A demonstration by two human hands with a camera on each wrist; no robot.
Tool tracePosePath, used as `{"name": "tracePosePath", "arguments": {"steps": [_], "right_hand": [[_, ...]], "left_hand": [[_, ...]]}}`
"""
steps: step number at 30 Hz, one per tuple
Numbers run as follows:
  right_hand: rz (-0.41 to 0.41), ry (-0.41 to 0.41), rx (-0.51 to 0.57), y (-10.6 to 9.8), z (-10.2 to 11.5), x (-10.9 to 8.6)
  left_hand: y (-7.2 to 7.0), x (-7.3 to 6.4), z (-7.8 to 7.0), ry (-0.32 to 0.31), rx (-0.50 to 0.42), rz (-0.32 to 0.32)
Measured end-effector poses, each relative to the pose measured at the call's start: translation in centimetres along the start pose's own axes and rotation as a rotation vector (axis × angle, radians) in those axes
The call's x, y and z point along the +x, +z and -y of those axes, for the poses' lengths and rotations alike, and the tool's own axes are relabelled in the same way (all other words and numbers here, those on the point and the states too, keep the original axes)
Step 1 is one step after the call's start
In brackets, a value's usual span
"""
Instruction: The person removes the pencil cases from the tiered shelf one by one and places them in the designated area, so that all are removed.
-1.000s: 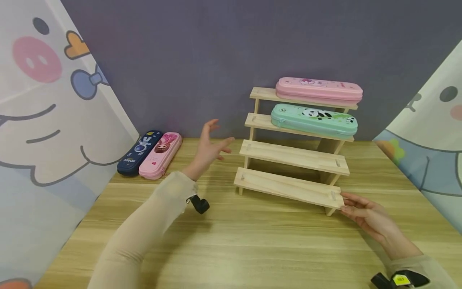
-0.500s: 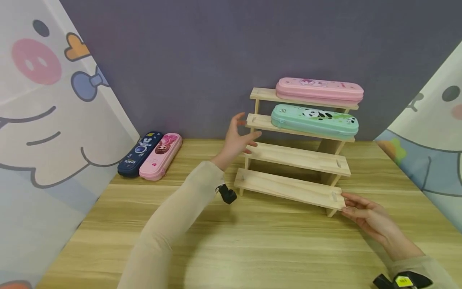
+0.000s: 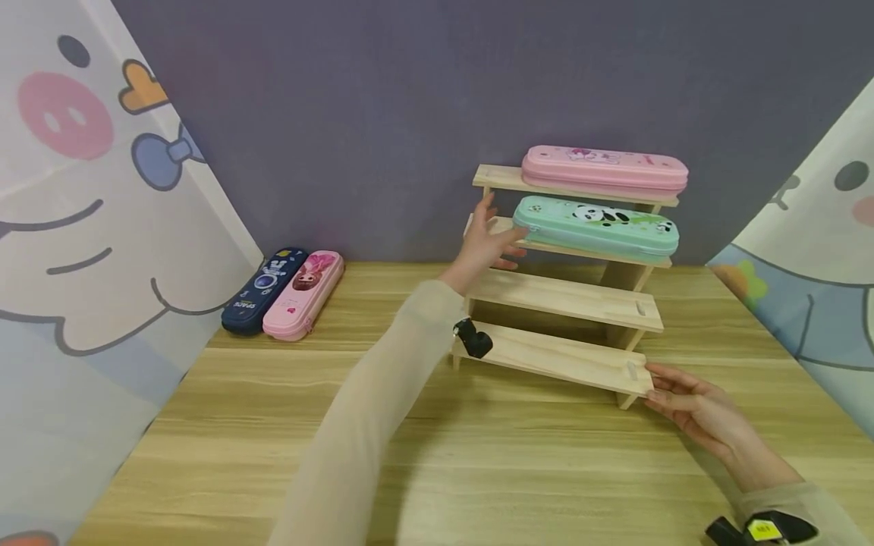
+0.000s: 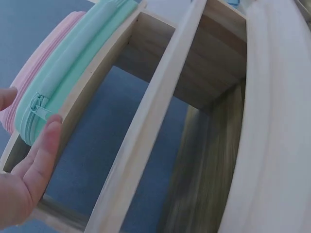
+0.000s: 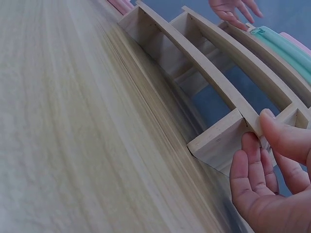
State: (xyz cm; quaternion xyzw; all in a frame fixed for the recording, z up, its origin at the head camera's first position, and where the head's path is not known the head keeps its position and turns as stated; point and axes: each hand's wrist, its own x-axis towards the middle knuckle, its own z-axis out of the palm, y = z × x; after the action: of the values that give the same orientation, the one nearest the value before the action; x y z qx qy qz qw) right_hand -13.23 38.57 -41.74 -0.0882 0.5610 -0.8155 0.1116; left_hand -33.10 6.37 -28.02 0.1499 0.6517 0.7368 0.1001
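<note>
A wooden four-tier display stand (image 3: 567, 296) stands on the table. On its second tier from the top lies a mint-green panda pencil case (image 3: 601, 229); a pink pencil case (image 3: 604, 173) lies on the top tier. My left hand (image 3: 481, 246) is at the mint case's left end, thumb and fingers spread. In the left wrist view, a fingertip sits right by the case's zipper pull (image 4: 41, 110). With thumb above and fingers curled below, my right hand (image 3: 706, 417) pinches the right end of the lowest board, as the right wrist view also shows.
Two more pencil cases, one navy with a space print (image 3: 265, 292) and one pink (image 3: 304, 296), lie side by side at the table's back left. A grey panel (image 3: 341, 114) rises behind; cartoon-printed panels (image 3: 109, 303) flank both sides.
My left hand has moved right, from beside the stand to the mint pencil case's left end. My right hand has stayed on the lowest board. The pencil cases have not moved.
</note>
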Motion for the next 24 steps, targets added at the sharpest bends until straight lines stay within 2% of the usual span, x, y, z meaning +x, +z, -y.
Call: {"name": "tracePosePath", "arguments": {"steps": [6,10,13,19,24], "right_hand": [[0.019,0.011,0.017,-0.2,0.0,-0.1],[0.02,0.017,0.027,-0.2,0.0,-0.1],[0.032,0.012,0.037,-0.2,0.0,0.0],[0.053,0.006,0.045,-0.1,0.0,0.1],[0.056,0.014,0.054,-0.1,0.1,0.1]], "left_hand": [[1.4,0.9,-0.2,-0.076,-0.083,0.056],[2.2,1.1,-0.1,-0.095,-0.113,0.069],[2.4,0.9,-0.1,-0.077,-0.114,0.056],[2.3,-0.1,0.1,-0.024,-0.022,0.028],[2.1,-0.7,0.3,-0.005,-0.017,0.033]]}}
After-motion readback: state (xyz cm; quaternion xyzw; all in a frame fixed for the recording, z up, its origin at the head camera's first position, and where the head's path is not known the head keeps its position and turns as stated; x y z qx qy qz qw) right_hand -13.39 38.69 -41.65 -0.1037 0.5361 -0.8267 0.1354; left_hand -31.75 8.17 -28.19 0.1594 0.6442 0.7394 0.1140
